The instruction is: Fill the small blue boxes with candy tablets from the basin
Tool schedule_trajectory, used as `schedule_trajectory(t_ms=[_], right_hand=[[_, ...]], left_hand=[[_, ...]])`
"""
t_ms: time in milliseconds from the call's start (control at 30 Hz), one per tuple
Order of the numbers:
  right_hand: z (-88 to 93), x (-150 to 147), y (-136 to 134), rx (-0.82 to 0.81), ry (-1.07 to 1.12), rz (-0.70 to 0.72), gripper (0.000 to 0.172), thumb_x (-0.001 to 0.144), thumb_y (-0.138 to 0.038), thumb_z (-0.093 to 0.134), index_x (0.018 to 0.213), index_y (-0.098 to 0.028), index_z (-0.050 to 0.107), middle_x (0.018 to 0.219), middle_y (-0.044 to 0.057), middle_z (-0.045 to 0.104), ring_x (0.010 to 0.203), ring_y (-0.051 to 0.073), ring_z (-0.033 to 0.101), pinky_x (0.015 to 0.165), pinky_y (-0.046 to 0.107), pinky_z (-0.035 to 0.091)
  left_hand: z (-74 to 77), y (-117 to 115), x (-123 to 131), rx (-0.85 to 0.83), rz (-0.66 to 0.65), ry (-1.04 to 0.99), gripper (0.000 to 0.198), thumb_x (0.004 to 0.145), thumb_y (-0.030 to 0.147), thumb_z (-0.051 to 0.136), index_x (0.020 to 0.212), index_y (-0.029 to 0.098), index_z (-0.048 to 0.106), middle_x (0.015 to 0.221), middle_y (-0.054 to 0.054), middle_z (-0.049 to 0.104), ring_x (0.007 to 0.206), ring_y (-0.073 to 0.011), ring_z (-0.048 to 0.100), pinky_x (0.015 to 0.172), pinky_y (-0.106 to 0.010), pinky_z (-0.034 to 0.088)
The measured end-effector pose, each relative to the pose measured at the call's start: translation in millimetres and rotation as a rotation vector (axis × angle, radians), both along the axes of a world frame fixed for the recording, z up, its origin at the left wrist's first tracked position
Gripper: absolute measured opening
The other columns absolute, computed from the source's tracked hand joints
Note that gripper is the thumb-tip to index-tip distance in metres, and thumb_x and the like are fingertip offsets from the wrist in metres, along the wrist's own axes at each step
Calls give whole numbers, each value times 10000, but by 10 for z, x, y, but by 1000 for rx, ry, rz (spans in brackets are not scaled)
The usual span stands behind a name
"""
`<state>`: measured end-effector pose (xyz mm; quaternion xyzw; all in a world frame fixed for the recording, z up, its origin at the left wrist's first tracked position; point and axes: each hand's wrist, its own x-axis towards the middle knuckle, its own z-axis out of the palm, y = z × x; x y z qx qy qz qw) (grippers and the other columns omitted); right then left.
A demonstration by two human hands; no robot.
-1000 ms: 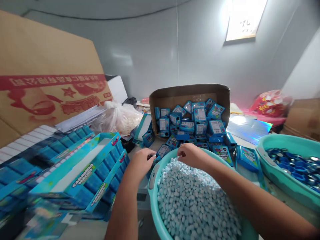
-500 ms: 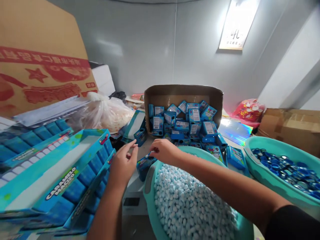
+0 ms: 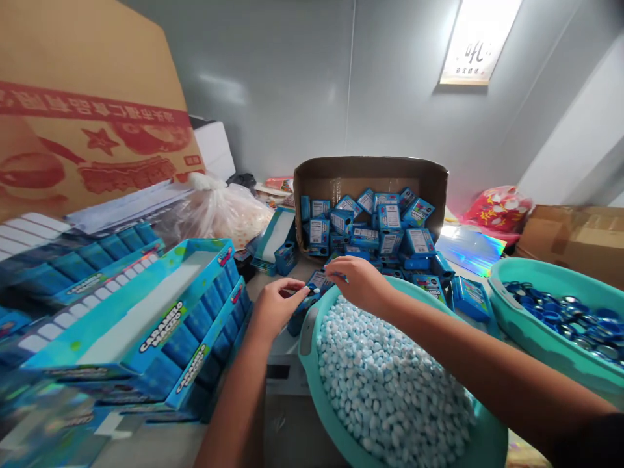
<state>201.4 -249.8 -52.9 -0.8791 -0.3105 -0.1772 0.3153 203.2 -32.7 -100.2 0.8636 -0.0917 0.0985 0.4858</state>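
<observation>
My left hand (image 3: 279, 304) is closed with thumb and fingers at the top of a small blue candy box (image 3: 294, 323) beside the teal basin. Small white bits show at its fingertips. My right hand (image 3: 358, 278) hovers over the basin's back rim, fingers curled together around something small with a blue edge, mostly hidden. Below it, the teal basin (image 3: 308, 354) holds a heap of pale blue and white candies (image 3: 390, 377). Behind both hands, a cardboard box (image 3: 370, 170) lies with its opening toward me, full of small blue boxes (image 3: 390, 218) that spill out in front.
Display trays (image 3: 160, 325) of blue boxes are stacked at left, below a large printed carton (image 3: 97, 143). A knotted plastic bag (image 3: 229, 208) stands behind them. At right, another teal basin (image 3: 502, 286) contains blue round pieces (image 3: 560, 318). A brown carton (image 3: 575, 237) sits behind it.
My left hand has moved right and down to the small box. My right hand has lifted away from that box to the right, over the basin's rim. The whole view has shifted slightly.
</observation>
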Motion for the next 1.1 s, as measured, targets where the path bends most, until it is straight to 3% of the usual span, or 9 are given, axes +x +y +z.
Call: schedule_trajectory(t_ms=[133, 233, 333, 433, 567, 767, 867, 1000, 1100], right_hand=[[-18, -28, -83, -41, 122, -24, 162, 909, -52, 629, 914, -138, 766, 950, 60, 704, 900, 184, 635, 841, 271, 469], [-39, -44, -107, -126, 159, 139, 202, 873, -42, 681, 1027, -145, 762, 1047, 86, 683, 1038, 208, 613, 968, 318, 463], [-55, -93, -234, -226, 221, 187, 524, 806, -216, 833, 1301, -203, 661, 1356, 135, 533, 1276, 290, 486, 1096, 443, 415], [-31, -144, -408, -344, 400, 126, 789, 730, -365, 899, 1434, -268, 557, 1441, 130, 440, 1322, 345, 439, 1091, 504, 428], [29, -195, -480, -470, 459, 111, 668, 682, -336, 923, 1301, -301, 675, 1426, 96, 445, 1240, 342, 514, 1027, 452, 483], [24, -264, -352, -568, 485, 114, 685, 770, -306, 866, 1401, -242, 607, 1312, 115, 557, 1064, 291, 604, 920, 394, 500], [69, -251, -335, -590, 461, 105, 618, 711, -259, 903, 1290, -210, 693, 1159, 90, 660, 963, 261, 624, 797, 325, 484], [158, -232, -366, -596, 490, 142, 252, 745, -93, 820, 974, -194, 800, 742, -5, 680, 638, 126, 546, 579, 241, 337], [177, -237, -394, -584, 467, 86, 280, 731, -29, 795, 953, -199, 803, 774, -17, 696, 652, 103, 528, 577, 226, 318]], left_hand=[[15, -49, -19, 9, -37, -75, 389, 842, 512, 654, 1035, 182, 726, 1018, -58, 706, 921, -230, 661, 835, -335, 536], [72, -60, -87, 183, -143, -350, 276, 949, 378, 566, 1091, 208, 730, 1183, -63, 648, 1106, -227, 605, 1014, -371, 476], [96, -47, -133, 414, -260, -526, 298, 1013, 294, 477, 1175, 222, 716, 1331, -73, 582, 1221, -244, 546, 1076, -429, 440], [88, -29, -135, 503, -303, -562, 300, 1031, 293, 466, 1174, 207, 716, 1342, -79, 589, 1237, -253, 541, 1077, -446, 444], [88, 3, -120, 530, -218, -575, 274, 1017, 334, 518, 962, 191, 746, 1253, -76, 640, 1161, -265, 583, 1038, -445, 465], [156, 12, -199, 493, -147, -650, 263, 1020, 356, 547, 1096, 170, 717, 1216, -80, 646, 1132, -254, 597, 1005, -399, 469], [178, -138, -311, 430, -294, -631, 252, 1016, 342, 585, 1178, 183, 696, 1118, -55, 678, 1026, -204, 631, 914, -327, 491], [169, -445, -467, 492, -574, -523, 181, 980, 287, 649, 1122, 196, 715, 1026, -34, 687, 924, -199, 621, 804, -323, 484], [183, -574, -542, 576, -655, -327, 140, 950, 286, 706, 1066, 210, 724, 1087, -33, 663, 1018, -233, 594, 869, -362, 483]])
